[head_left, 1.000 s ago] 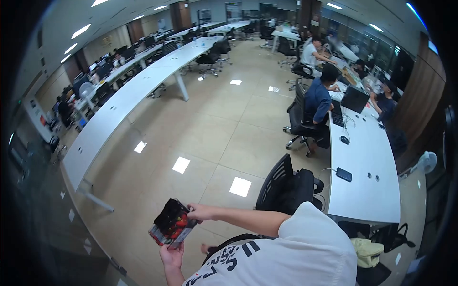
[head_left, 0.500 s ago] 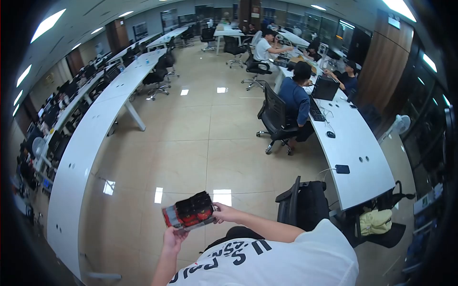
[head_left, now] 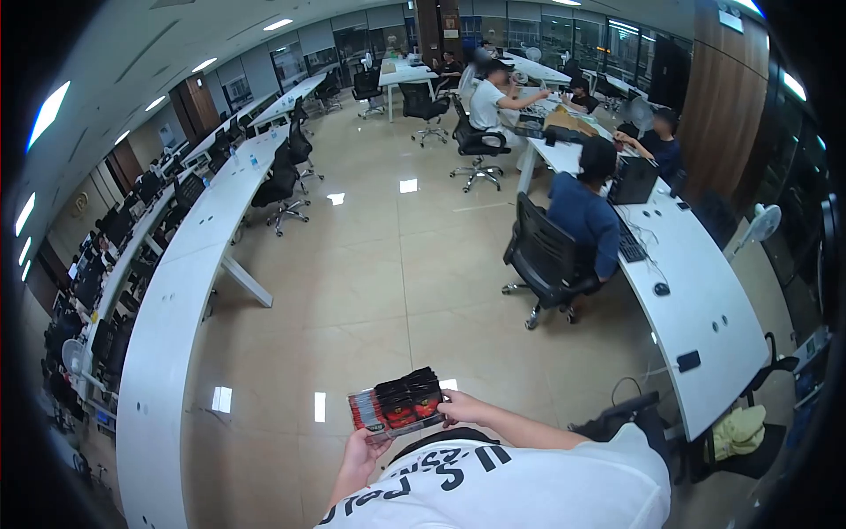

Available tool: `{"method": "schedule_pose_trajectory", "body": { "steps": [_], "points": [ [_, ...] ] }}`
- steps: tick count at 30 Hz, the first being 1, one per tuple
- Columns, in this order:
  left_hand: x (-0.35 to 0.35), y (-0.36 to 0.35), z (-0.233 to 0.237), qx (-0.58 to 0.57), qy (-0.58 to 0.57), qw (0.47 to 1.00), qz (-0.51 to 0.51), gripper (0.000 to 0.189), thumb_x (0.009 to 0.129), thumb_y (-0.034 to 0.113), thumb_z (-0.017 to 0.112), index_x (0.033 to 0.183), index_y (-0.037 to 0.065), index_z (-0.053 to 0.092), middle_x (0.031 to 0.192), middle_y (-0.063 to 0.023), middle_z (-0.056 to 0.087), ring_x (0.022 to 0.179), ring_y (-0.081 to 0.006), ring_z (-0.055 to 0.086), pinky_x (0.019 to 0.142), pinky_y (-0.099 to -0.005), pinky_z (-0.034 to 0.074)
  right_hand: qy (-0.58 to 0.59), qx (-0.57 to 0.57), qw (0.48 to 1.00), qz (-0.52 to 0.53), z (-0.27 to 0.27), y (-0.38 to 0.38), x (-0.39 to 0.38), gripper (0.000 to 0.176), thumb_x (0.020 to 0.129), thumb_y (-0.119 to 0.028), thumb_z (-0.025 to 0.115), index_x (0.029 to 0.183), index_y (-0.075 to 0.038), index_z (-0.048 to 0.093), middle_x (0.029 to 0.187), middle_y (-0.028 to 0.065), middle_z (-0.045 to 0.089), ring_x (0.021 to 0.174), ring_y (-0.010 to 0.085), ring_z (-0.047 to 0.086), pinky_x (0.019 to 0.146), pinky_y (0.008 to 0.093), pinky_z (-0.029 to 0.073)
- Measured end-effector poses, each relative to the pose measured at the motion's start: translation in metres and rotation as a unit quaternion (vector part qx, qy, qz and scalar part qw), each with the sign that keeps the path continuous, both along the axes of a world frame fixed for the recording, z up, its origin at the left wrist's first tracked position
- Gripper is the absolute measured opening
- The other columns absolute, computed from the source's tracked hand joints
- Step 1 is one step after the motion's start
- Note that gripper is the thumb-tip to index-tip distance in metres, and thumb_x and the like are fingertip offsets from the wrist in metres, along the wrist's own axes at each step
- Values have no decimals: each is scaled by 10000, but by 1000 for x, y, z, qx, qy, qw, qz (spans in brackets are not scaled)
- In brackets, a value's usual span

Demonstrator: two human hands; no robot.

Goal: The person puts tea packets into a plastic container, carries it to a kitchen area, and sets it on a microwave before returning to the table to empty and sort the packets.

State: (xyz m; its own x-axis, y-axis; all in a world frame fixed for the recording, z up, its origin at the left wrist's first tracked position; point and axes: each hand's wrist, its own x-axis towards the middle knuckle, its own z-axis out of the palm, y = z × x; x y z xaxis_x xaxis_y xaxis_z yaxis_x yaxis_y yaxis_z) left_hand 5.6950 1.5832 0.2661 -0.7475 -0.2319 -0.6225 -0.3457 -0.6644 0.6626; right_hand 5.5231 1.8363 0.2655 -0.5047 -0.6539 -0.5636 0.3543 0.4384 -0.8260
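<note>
A clear tray of red and black packets (head_left: 408,405) is held in front of the white shirt, over the tiled floor. Its lower left corner rests in my left hand (head_left: 360,457), with the fingers closed on the edge. At the right end, my right hand (head_left: 460,408) grips the tray's side. The packets stand in a tight row, dark at the top, with red and grey faces showing. What lies under them is hidden.
A long white table (head_left: 167,322) runs along the left. On the right, a person in a blue shirt (head_left: 585,216) sits on a black chair (head_left: 551,260) at another white table (head_left: 705,353) with a phone (head_left: 688,361). Several people sit farther back.
The view has shifted, and the tray with both hands now appears farther right and slightly lower. The tray looks more level, and its packets show more clearly. Both hands still hold it.
</note>
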Motion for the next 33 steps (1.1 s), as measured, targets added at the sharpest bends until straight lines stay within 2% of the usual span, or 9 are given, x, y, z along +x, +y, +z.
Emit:
{"method": "schedule_pose_trajectory", "body": {
  "steps": [2,4,6,9,15,21,24,27,33],
  "points": [
    [-48,-38,11,-10,21,1000,21,324,904,101,510,1186,14,643,1144,-165,726,1056,-297,703,966,-454,570,74,-16,996,45,22,-44,-60,777,926,-284,587,1559,74,312,997,163,710,782,224,737,696,332,596],
    [-95,-83,9,-15,38,998,51,352,913,135,497,1218,15,626,1141,-154,729,1069,-295,700,965,-446,567,107,-27,991,78,38,-95,-118,757,932,-274,583,1539,96,322,1072,191,702,811,242,736,702,355,603],
    [-148,-114,11,-2,42,995,93,374,913,148,485,1238,15,615,1151,-154,723,1068,-296,697,966,-443,565,108,-49,990,77,30,-145,-174,779,946,-272,577,1584,63,282,1043,168,698,814,208,721,736,352,600],
    [-218,-149,18,-7,55,991,125,396,917,162,464,1260,17,601,1170,-160,710,1066,-299,694,965,-439,565,133,-41,987,82,63,-192,-246,804,944,-278,586,1588,75,260,1059,175,695,838,210,721,749,353,600],
    [-369,-237,-18,10,43,997,64,432,904,186,498,1293,19,580,1233,-193,680,1076,-333,678,925,-430,568,49,-25,995,77,32,-241,-379,859,984,-367,634,1633,7,215,1202,209,674,922,214,722,791,353,595],
    [-564,-328,-1,21,24,998,-51,360,943,171,470,1203,-16,634,1123,-192,731,1022,-314,713,914,-424,598,-35,-20,999,-11,41,-288,-524,883,994,-464,672,1644,-46,245,1339,199,627,944,207,729,794,344,610],
    [-668,-370,1,43,35,994,-99,371,946,182,451,1211,-21,612,1114,-205,728,992,-329,721,876,-394,612,22,-24,997,-73,48,-319,-597,863,1004,-452,673,1648,-59,253,1359,174,620,955,196,730,824,328,604],
    [-771,-410,14,69,39,989,-126,362,952,177,440,1194,-36,604,1107,-204,726,964,-327,727,861,-387,618,7,-109,980,-164,54,-342,-663,801,1021,-414,661,1636,-63,287,1319,130,646,972,182,727,847,312,598],
    [-925,-462,29,57,60,987,-137,401,952,166,431,1251,-54,582,1155,-230,705,989,-336,717,844,-372,616,-41,-141,966,-211,24,-371,-793,545,1062,-338,606,1514,-65,471,1261,80,681,959,171,720,853,313,596]
  ]
}}
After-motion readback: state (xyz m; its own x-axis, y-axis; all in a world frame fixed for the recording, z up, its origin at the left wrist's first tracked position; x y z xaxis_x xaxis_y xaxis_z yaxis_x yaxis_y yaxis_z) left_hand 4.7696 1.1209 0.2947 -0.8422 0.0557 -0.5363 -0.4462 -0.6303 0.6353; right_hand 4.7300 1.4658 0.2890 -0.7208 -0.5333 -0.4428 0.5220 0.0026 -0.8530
